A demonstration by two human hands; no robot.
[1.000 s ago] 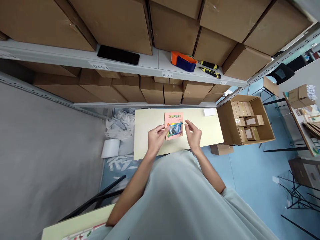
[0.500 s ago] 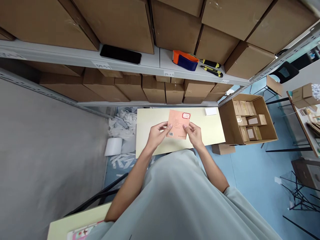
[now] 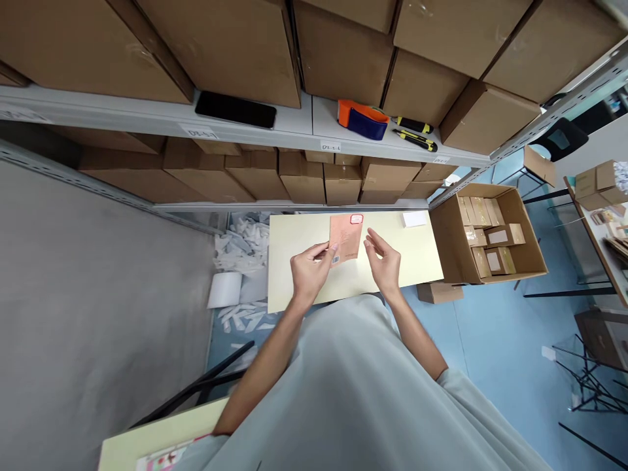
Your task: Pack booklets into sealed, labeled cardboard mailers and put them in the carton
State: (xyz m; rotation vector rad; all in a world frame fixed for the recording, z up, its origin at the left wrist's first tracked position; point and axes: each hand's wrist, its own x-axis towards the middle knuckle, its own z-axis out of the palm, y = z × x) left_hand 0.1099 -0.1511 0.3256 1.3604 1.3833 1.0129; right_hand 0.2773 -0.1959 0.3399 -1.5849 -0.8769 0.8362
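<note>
A thin pink booklet (image 3: 347, 237) with a red-framed label at its top and a barcode low on its left is held above the pale yellow table (image 3: 289, 288). My left hand (image 3: 310, 267) pinches its lower left edge between thumb and fingers. Just right of the booklet, my right hand (image 3: 383, 263) is apart from it, fingers raised and apart from the thumb, with nothing in it. A small white card stack (image 3: 415, 218) lies at the table's back right.
Above the table, a metal shelf (image 3: 294, 134) bears cardboard boxes, a black phone (image 3: 235, 109), an orange-and-blue item (image 3: 363, 120) and yellow-black cutters (image 3: 415, 139). An open carton (image 3: 532, 258) of small boxes stands right. White scraps (image 3: 243, 245) lie left.
My right hand has let go of the booklet and moved slightly right. The booklet, still in my left hand, has turned and looks narrower.
</note>
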